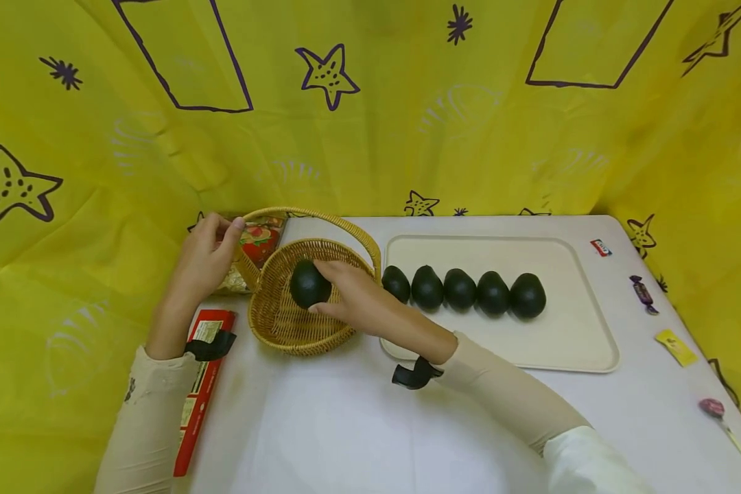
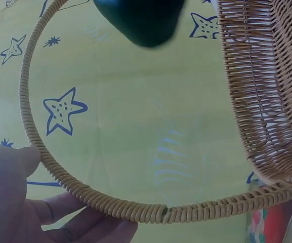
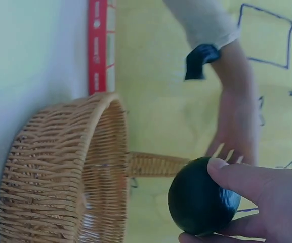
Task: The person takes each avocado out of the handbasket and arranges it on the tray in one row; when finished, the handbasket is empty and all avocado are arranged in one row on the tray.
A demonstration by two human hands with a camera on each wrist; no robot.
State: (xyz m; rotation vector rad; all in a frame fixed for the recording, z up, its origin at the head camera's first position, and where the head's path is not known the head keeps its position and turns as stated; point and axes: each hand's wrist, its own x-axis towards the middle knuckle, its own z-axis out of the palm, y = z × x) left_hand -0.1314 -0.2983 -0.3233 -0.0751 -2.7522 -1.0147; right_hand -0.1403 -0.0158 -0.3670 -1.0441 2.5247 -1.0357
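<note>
right hand (image 1: 358, 295) grips a dark avocado (image 1: 309, 283), fingers curled round it, held over the bowl of the wicker basket (image 1: 284, 322). left hand (image 1: 206, 257) pinches the basket's handle (image 1: 321, 216) near its left base. five more avocados (image 1: 460, 289) sit in a row on the cream tray (image 1: 568, 336) just right of the basket; a red packet (image 1: 200, 384) lies under the left forearm.

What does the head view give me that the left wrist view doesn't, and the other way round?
Only the head view shows the cream tray with five dark avocados in a row, the right hand gripping a sixth avocado over the wicker basket, and the red box. Only the left wrist view shows, close up, the left hand with its fingers curled under the coiled basket handle. Both show the basket, its handle, the held avocado and the yellow star-print cloth.
</note>
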